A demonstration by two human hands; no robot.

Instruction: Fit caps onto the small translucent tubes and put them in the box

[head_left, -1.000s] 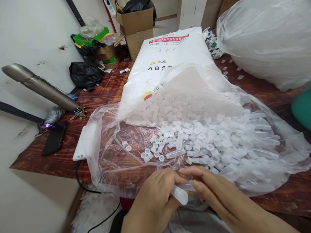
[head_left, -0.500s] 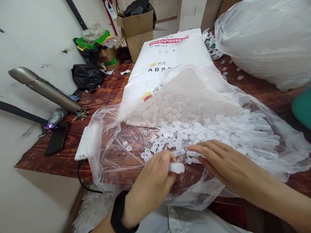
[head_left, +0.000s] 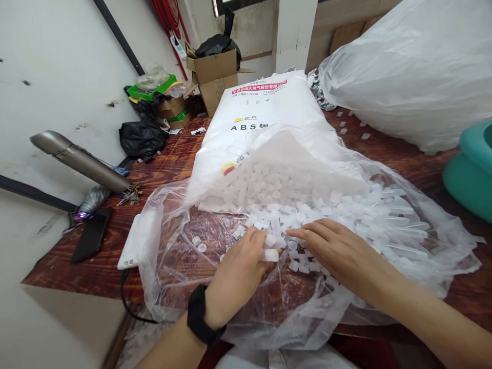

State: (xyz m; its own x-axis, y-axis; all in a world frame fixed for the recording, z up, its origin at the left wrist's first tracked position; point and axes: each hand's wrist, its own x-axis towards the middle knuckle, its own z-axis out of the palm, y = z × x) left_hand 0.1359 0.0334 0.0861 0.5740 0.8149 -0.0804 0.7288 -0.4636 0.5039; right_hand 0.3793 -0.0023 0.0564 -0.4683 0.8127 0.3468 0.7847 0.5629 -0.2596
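My left hand [head_left: 244,259], with a black band on its wrist, is closed around small translucent white plastic tubes [head_left: 271,254], whose ends stick out past the thumb side. To its right, my right hand [head_left: 332,246] reaches over the near edge of the pile, fingers stretched out, with nothing visible held; its underside is hidden. The pile of white plastic caps and tubes [head_left: 348,215] lies on a clear plastic sheet [head_left: 172,256]. Some small caps [head_left: 303,264] lie loose between my hands.
A large white printed sack [head_left: 265,107] lies behind the pile. A full translucent bag [head_left: 400,77] and a teal tub [head_left: 471,171] stand at right. On the left are a white power strip [head_left: 132,241], a phone [head_left: 92,234], keys [head_left: 130,195] and a silver tube-shaped object [head_left: 82,161].
My left hand has moved into the near edge of the pile, still holding tubes. My right hand has dragged caps nearer the front. The camera view has tilted up slightly.
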